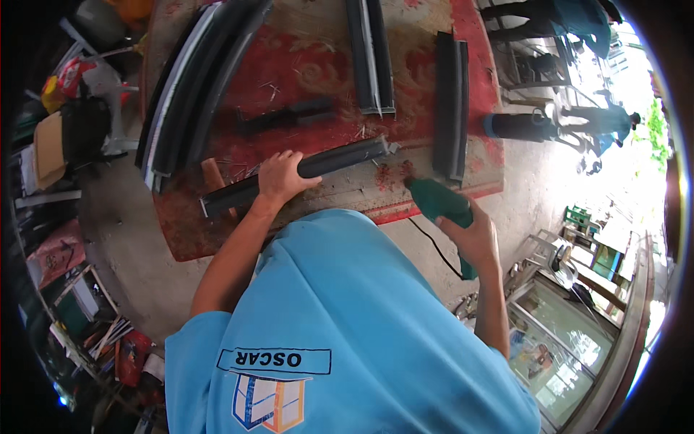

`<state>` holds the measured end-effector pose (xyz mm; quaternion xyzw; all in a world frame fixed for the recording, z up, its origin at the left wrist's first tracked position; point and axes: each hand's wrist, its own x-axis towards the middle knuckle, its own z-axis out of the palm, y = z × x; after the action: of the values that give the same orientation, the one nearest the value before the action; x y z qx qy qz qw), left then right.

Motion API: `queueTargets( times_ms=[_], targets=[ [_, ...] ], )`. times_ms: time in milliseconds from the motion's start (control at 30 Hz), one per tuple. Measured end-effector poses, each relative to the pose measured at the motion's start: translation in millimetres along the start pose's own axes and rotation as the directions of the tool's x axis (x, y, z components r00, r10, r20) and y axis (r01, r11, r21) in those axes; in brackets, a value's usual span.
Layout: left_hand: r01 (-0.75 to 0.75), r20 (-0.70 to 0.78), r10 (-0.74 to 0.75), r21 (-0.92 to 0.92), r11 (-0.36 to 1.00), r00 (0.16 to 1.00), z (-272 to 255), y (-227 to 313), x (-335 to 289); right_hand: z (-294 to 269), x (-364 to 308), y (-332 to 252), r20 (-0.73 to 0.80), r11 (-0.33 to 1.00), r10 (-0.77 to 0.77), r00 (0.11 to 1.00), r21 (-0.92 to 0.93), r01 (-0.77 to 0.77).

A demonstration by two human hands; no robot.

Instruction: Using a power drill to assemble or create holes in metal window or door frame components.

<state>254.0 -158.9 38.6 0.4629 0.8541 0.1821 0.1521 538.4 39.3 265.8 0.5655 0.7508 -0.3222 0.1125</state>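
Observation:
My left hand is closed over a dark profile bar, which lies slanted near the front edge of the worktable. The thumb presses on its near side and the fingers wrap over the top. At the bar's right end a small light-coloured piece sticks out. My right hand grips a green power drill by its handle, its nose pointing up and left, apart from the bar's right end. A black cord runs below the drill.
A worn red patterned cover spreads over the table. More dark profiles lie on it: a curved bundle at left, one piece at the back, another at right. Two people are beyond at right; a glazed frame stands lower right.

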Motion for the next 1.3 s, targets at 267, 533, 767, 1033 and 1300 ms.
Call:
queueTargets(
  times_ms=[267, 533, 767, 1033, 1300],
  targets=[
    [0.019, -0.171, -0.5, -0.936, 0.353, 0.849, -141.6, 18.9, 15.8, 47.3, -29.3, 32.4, 0.086, 0.984, 0.055, 0.995, 0.162, -0.068],
    [-0.023, 0.376, -0.469, -0.76, -0.65, 0.799, -36.9, 29.4, -30.3, 50.2, -36.9, 23.4, 0.104, 0.978, 0.146, 0.984, 0.132, -0.16],
    [-0.001, 0.464, -0.462, -0.705, -0.709, 0.756, 48.1, -16.0, -51.2, 53.4, -32.1, 26.1, 0.021, 0.996, -0.022, 1.0, 0.082, 0.02],
    [-0.039, 0.543, -0.543, -0.683, -0.729, 0.641, 67.4, -23.4, -38.6, 56.6, -25.6, 18.6, 0.036, 0.996, -0.035, 0.999, 0.087, 0.032],
    [0.746, 0.83, -0.041, -0.52, -0.417, 0.556, 9.5, -37.3, -33.7, 49.4, -8.6, -13.7, 0.084, 0.994, -0.035, 0.996, 0.106, 0.026]
  ],
)
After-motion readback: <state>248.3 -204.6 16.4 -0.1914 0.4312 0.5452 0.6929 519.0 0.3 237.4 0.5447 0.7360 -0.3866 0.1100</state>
